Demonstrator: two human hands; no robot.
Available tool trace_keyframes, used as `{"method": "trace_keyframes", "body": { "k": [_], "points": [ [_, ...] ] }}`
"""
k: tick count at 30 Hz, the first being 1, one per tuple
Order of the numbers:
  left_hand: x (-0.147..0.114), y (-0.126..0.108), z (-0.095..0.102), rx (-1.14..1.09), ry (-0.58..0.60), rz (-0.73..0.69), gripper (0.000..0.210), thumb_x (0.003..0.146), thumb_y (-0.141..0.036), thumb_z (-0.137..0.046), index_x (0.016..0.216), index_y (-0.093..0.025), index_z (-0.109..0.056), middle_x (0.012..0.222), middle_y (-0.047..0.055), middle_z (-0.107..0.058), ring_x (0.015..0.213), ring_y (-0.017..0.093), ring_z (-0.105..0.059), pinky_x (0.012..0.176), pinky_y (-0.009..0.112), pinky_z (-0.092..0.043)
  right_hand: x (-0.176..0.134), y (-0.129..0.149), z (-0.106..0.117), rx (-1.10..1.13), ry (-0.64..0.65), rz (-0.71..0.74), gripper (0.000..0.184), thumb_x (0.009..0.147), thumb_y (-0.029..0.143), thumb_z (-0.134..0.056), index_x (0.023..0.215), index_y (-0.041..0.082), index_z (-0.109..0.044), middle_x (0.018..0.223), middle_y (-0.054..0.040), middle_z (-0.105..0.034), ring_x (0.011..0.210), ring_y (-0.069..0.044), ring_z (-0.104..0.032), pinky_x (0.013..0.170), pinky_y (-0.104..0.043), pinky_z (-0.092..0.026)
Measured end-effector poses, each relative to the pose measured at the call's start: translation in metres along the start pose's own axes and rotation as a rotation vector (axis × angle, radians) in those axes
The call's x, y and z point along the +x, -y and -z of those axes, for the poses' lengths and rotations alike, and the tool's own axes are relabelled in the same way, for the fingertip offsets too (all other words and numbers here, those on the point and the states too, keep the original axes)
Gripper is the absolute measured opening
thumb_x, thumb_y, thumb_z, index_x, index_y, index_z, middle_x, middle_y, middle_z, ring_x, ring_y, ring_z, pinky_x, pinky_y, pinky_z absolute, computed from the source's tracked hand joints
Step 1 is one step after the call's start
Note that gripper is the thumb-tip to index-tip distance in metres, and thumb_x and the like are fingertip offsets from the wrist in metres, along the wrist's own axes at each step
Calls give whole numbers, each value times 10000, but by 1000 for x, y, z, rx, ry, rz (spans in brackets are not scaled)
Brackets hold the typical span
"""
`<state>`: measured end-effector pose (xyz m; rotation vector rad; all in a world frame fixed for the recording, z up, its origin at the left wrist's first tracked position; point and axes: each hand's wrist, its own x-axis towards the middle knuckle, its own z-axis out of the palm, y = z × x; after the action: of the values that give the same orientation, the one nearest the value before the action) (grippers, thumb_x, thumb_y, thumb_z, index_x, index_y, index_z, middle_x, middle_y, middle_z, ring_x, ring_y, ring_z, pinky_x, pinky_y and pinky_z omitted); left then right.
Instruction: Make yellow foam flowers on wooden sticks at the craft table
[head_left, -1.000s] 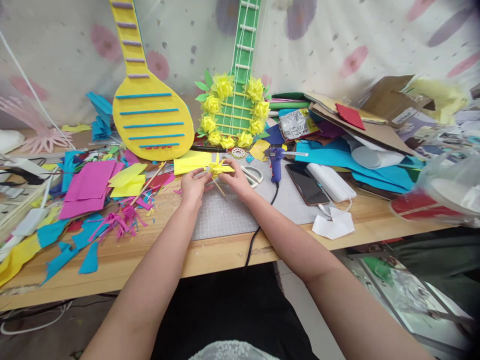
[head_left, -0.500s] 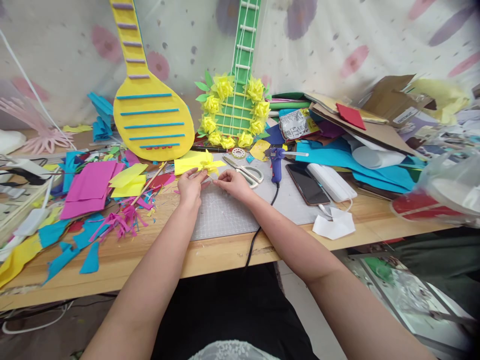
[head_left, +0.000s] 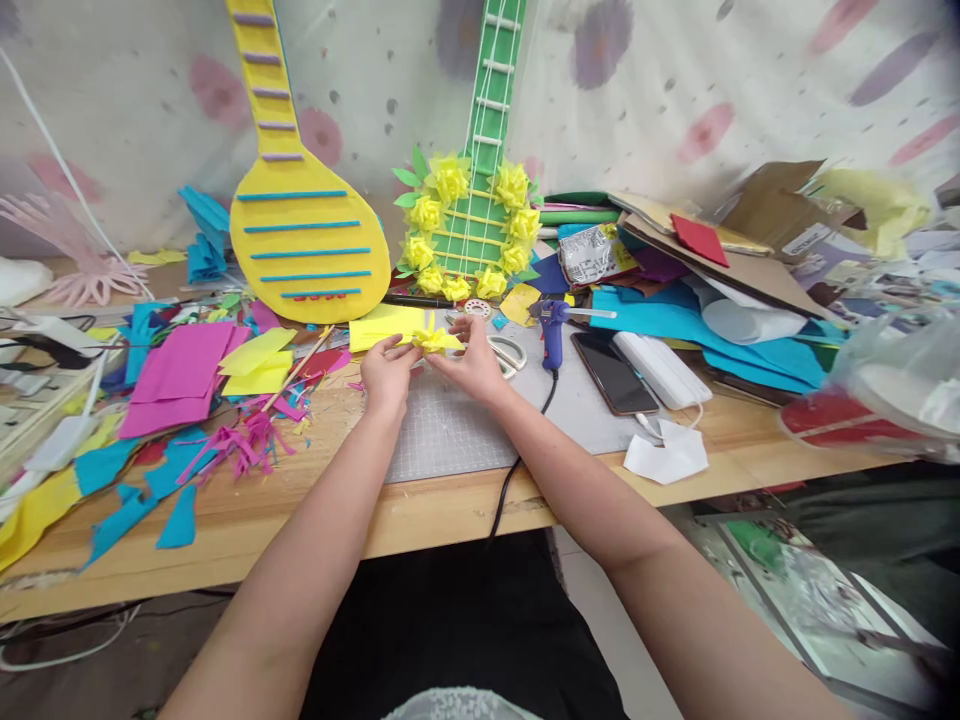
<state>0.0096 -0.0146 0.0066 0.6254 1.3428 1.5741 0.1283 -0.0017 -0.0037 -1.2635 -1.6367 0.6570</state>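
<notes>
Between my two hands is a yellow paper flower (head_left: 436, 340), held just above the grey cutting mat (head_left: 450, 430). My left hand (head_left: 390, 372) grips its left side with fingers pinched. My right hand (head_left: 474, 362) closes on its right side, thumb below and fingers bent over the petals. Behind it lies a flat piece of yellow paper (head_left: 375, 329). Scissors (head_left: 511, 352) rest on the mat, partly hidden by my right hand. Beyond stands a green paper guitar (head_left: 480, 225) ringed with yellow flowers, beside a yellow paper lute (head_left: 311, 225).
A purple glue gun (head_left: 553, 335) with its black cord stands right of the scissors. Farther right are a phone (head_left: 613, 372) and a white power bank (head_left: 663, 368). Magenta paper (head_left: 180, 380) and scraps cover the left side. Blue paper (head_left: 675, 335) and cardboard pile up at right.
My right hand has risen and turned, its fingers now over the flower's right side. The flower has tipped lower and flatter between both hands. The left hand has barely moved.
</notes>
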Motion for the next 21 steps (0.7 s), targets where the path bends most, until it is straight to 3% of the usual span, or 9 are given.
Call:
{"method": "trace_keyframes", "body": {
  "k": [4, 7, 11, 21],
  "points": [
    [-4, 2, -3, 57, 12, -36, 364, 618, -56, -662, 966, -116, -576, 800, 70, -659, 697, 148, -635, 654, 298, -534, 1, 1, -7, 119, 21, 30, 548, 655, 333, -620, 1108, 185, -352, 995, -69, -548, 921, -176, -558, 849, -341, -438],
    [-5, 2, -5, 76, 19, -41, 359, 606, -65, -678, 948, -129, -591, 796, 60, -659, 719, 153, -636, 654, 292, -534, 3, -3, -12, 230, 8, -74, 459, 678, 291, -579, 1073, 200, -363, 929, -40, -557, 821, -154, -579, 804, -338, -465],
    [-7, 1, -8, 58, 24, 5, 316, 602, -47, -676, 899, -129, -604, 803, 61, -654, 705, 145, -631, 647, 290, -534, 7, -9, -15, 436, -18, -203, 377, 671, 259, -576, 990, 223, -379, 946, -23, -551, 828, -130, -578, 768, -307, -494],
    [-7, -2, -8, 45, 27, 47, 278, 604, -25, -668, 838, -134, -565, 794, 46, -640, 626, 105, -601, 574, 246, -516, 8, -4, -12, 711, 31, -368, 380, 627, 226, -601, 937, 226, -383, 909, 10, -528, 718, -86, -565, 695, -265, -516]
  ]
}}
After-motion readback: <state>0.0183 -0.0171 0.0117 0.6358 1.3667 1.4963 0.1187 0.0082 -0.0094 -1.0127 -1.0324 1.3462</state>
